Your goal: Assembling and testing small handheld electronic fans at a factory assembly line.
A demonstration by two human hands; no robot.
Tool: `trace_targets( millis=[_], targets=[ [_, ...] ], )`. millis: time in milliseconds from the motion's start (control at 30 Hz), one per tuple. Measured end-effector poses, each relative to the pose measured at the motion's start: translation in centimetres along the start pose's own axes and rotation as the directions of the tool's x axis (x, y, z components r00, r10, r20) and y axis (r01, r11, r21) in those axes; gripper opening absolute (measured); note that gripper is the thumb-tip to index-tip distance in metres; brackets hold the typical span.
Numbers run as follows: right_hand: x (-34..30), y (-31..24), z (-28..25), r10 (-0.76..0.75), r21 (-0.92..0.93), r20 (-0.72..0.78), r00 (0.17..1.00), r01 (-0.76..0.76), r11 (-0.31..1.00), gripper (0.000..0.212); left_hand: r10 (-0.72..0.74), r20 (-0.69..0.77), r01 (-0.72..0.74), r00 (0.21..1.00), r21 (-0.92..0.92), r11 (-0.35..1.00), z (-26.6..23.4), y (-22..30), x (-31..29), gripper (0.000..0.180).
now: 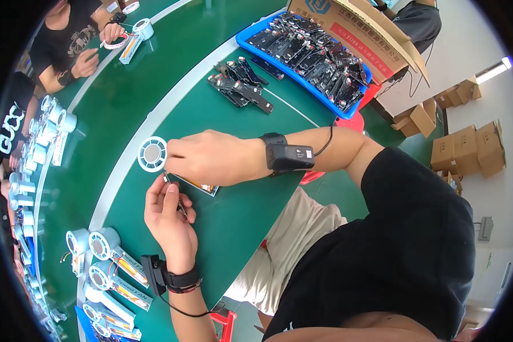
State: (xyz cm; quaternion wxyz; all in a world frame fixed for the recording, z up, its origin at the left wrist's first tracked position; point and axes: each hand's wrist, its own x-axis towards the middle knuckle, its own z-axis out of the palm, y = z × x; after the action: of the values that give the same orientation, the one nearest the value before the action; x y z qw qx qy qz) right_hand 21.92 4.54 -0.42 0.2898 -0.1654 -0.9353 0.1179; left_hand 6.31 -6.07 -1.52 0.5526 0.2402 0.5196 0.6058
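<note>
A handheld fan with a pale-blue round head [152, 154] lies on the green table. Its white handle [210, 188] shows an orange-edged part under my right hand [202, 157]. That hand is closed, its fingertips curled down by the fan head; what they pinch is hidden. My left hand [174, 225] faces up just below, closed around a slim dark circuit board [182, 207], whose light-coloured end sticks up between thumb and forefinger. The two hands nearly touch there. Both wrists wear strapped black devices with cables.
Several similar fans [101, 244] lie at the lower left. Loose black circuit boards [239, 85] lie beyond my right hand, near a blue tray [242, 43] heaped with them and a cardboard box [376, 37]. Across a silver-edged green strip [171, 62], people handle more fans [142, 28].
</note>
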Motion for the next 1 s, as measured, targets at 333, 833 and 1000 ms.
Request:
trace_targets(
  millis=[333,833,1000],
  targets=[
    [-0.2,-0.5,-1.2,0.025,-0.12,0.089,0.996,-0.014,0.993,0.017,0.088,-0.006,-0.087,0.996,0.074,0.993,0.7,-0.4,0.0,0.029],
    [-0.4,1.0,-0.7,0.144,0.174,-0.051,0.988,-0.133,0.976,0.021,0.044,-0.027,-0.043,0.999,0.029,0.999,0.8,-0.1,0.7,0.024],
    [0.2,1.4,0.4,0.25,0.42,-0.014,0.968,-0.221,0.88,0.023,0.184,-0.187,-0.165,0.965,0.114,0.98,3.0,-1.5,0.6,0.017]
  ],
)
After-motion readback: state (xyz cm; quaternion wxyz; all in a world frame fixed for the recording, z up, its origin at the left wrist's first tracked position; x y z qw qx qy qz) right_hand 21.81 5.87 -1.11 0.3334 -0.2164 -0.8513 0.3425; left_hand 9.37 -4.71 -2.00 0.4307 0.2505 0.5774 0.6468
